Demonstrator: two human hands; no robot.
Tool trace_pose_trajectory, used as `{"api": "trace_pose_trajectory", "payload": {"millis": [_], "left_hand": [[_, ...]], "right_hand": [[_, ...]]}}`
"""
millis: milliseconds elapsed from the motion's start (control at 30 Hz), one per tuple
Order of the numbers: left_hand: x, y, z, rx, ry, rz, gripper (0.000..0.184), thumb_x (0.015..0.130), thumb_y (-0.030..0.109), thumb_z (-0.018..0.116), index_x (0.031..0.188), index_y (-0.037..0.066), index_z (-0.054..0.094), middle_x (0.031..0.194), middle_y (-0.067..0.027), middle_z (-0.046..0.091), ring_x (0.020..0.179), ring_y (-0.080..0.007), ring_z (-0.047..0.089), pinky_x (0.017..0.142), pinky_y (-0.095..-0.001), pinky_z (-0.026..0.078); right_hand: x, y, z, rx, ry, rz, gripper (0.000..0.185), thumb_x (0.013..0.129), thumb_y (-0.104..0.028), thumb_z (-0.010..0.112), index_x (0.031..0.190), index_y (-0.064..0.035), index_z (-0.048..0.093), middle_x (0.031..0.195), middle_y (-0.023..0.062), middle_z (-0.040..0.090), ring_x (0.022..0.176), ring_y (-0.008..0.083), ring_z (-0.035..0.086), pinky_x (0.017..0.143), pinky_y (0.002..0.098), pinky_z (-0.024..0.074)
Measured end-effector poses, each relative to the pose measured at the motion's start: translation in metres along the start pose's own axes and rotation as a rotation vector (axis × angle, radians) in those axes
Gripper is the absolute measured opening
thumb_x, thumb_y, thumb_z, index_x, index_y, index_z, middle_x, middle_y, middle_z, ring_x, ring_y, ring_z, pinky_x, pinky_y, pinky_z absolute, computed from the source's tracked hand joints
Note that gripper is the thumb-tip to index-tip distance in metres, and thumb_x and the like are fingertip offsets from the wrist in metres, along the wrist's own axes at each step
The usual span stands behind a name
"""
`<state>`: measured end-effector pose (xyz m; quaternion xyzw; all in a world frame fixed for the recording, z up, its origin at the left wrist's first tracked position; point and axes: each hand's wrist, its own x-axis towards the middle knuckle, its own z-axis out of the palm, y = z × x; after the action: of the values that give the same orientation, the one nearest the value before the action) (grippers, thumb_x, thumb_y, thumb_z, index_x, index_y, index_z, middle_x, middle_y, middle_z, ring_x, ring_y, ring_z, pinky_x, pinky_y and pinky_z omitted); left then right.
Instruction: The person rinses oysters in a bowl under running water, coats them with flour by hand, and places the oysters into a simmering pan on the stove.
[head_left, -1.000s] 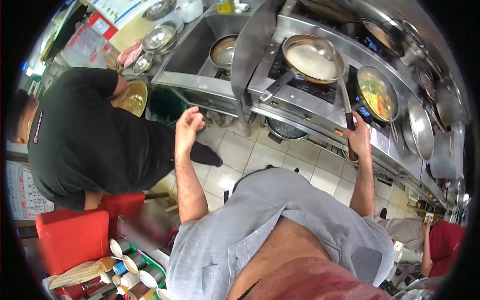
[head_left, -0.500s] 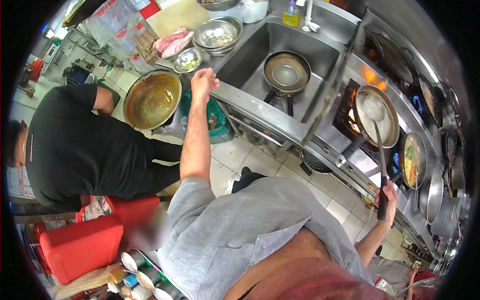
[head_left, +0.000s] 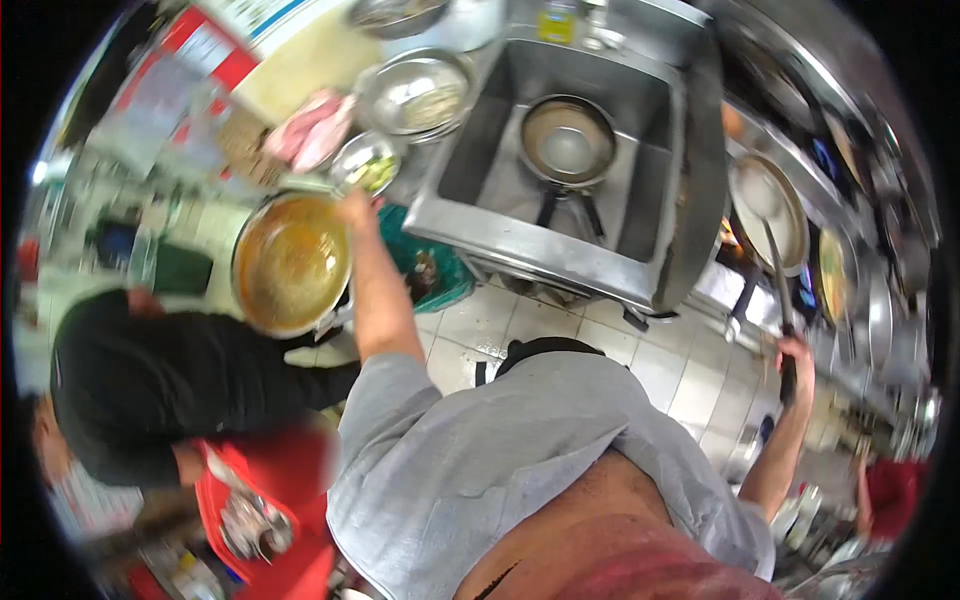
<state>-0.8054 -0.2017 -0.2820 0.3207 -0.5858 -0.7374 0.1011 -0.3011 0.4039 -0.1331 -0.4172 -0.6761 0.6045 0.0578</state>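
My right hand is wrapped around the dark handle of a ladle, whose bowl rests inside a frying pan of pale liquid on the stove. My left hand is stretched out at the near edge of a small metal bowl with chopped green pieces in it. Motion smears its fingers, so whether they touch the bowl is unclear. Just below and left of that hand stands a large wok-like pan with a brown, oily inside. Raw pink meat lies beside the small bowl.
A sink holds stacked frying pans. More metal bowls stand left of it. Below is a bin with a green bag. A person in black bends at my left over a red container. Another pan sits farther along the stove.
My left hand has moved left to the small bowl. The view has swung toward the left. My right hand still holds the ladle in the pan. The red container's contents now show.
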Motion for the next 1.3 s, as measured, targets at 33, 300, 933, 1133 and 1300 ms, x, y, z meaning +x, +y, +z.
{"api": "trace_pose_trajectory", "payload": {"millis": [33, 300, 933, 1133, 1300], "left_hand": [[0.008, -0.006, -0.007, -0.047, -0.010, 0.043, 0.029, 0.072, 0.000, 0.057, 0.100, -0.004, 0.048, 0.084, -0.0145, 0.052, 0.068, -0.0289, 0.056, 0.062, -0.0461, 0.056], [-0.093, 0.086, -0.072, 0.453, 0.005, 0.497, 0.028, 0.077, 0.010, 0.053, 0.096, -0.011, 0.053, 0.079, -0.0172, 0.059, 0.053, -0.0195, 0.056, 0.038, -0.0266, 0.047], [-0.521, 0.032, 0.315, 0.845, -0.871, 0.852, 0.029, 0.079, 0.015, 0.050, 0.097, -0.008, 0.048, 0.072, -0.0205, 0.061, 0.057, -0.0297, 0.062, 0.059, -0.0377, 0.052], [-0.530, -0.083, 0.379, 1.037, -0.721, 1.015, 0.031, 0.076, 0.015, 0.054, 0.099, -0.006, 0.049, 0.091, -0.0210, 0.061, 0.074, -0.0296, 0.064, 0.068, -0.0383, 0.051], [-0.540, -0.115, 0.378, 1.012, -0.859, 0.660, 0.030, 0.077, 0.010, 0.051, 0.101, -0.008, 0.049, 0.092, -0.0194, 0.060, 0.070, -0.0262, 0.064, 0.048, -0.0307, 0.054]], "right_hand": [[-0.001, 0.001, 0.002, -0.039, -0.003, -0.019, 0.040, 0.067, -0.010, 0.055, 0.103, 0.0057, 0.045, 0.053, 0.0037, 0.047, 0.038, 0.0119, 0.043, 0.035, 0.0233, 0.0331], [-0.031, -0.010, -0.006, -0.440, 0.297, -0.138, 0.046, 0.062, 0.001, 0.058, 0.106, 0.0064, 0.049, 0.063, 0.0096, 0.053, 0.043, 0.0151, 0.050, 0.041, 0.0294, 0.0398], [-0.043, -0.044, -0.097, 0.428, -0.086, 0.130, 0.007, 0.071, -0.005, 0.055, 0.074, -0.0011, 0.049, 0.062, 0.0043, 0.050, 0.043, 0.0088, 0.045, 0.036, 0.0215, 0.0360], [-0.058, -0.058, -0.128, 0.411, -0.155, 0.080, 0.011, 0.069, -0.003, 0.056, 0.075, 0.0014, 0.049, 0.062, 0.0063, 0.049, 0.042, 0.0118, 0.046, 0.036, 0.0243, 0.0354], [-0.070, -0.069, -0.136, 0.343, -0.105, 0.038, 0.021, 0.068, -0.005, 0.058, 0.086, 0.0027, 0.050, 0.064, 0.0057, 0.050, 0.043, 0.0111, 0.047, 0.037, 0.0246, 0.0362]]}}
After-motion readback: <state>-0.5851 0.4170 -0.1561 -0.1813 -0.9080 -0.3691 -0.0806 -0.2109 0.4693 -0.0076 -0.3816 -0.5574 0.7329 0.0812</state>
